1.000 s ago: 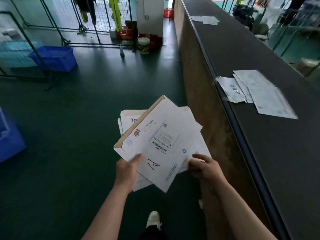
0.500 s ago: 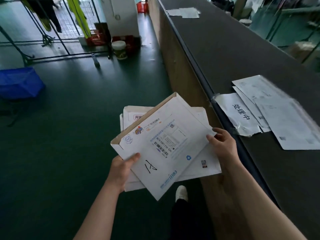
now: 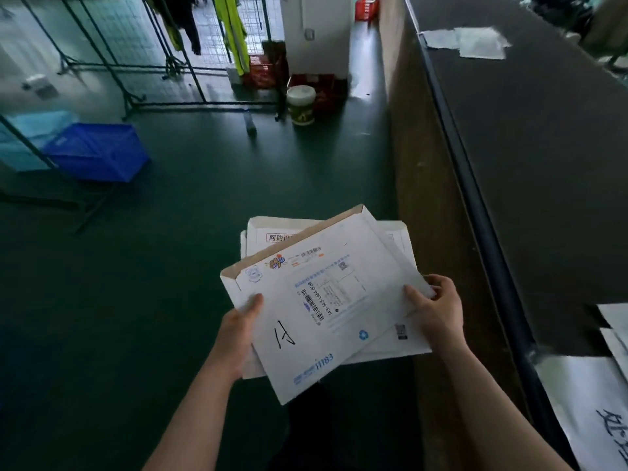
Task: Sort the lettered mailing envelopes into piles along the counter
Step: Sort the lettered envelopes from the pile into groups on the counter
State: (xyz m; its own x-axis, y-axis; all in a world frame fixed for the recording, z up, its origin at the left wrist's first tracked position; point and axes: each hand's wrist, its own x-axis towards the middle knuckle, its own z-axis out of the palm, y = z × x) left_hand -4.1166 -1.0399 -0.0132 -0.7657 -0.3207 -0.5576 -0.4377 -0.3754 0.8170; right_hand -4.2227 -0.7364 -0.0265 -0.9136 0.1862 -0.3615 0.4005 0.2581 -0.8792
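Envelopes, white, flat, of stiff card and paper, fanned in a loose stack (image 3: 384, 341), held in front of the body over the dark green floor (image 3: 190, 232), just left of the long desk (image 3: 543, 158). Topmost: white card mailer (image 3: 316, 307) with an open brown-lined flap at its upper edge, a printed shipping label with barcodes, blue print along the lower edge and a hand-drawn black letter "A" near its left end; tilted, one corner pointing down toward the body.

Left hand (image 3: 238, 331) at the mailer's left end, forearm bare and rising from below, thumb laid flat on top, other fingers hidden beneath the stack; closed on the stack. Right hand (image 3: 438, 314) at the right edge of the stack, beside the desk's front panel, wrist bent inward, thumb pressed on the top mailer, fingers curled around the edge; closed on the envelopes too.

Desk top dark grey and matte with a rounded dark front lip, front panel of brown board. On the desk, far from the stack, a small pile of pale papers (image 3: 472, 42), blurred; nearer, at the right border, more white sheets (image 3: 588, 399), one with large dark handwriting, cut off by the edge.

Left of the desk, on the floor: blue plastic crate (image 3: 98, 151), white lidded tub (image 3: 300, 105).
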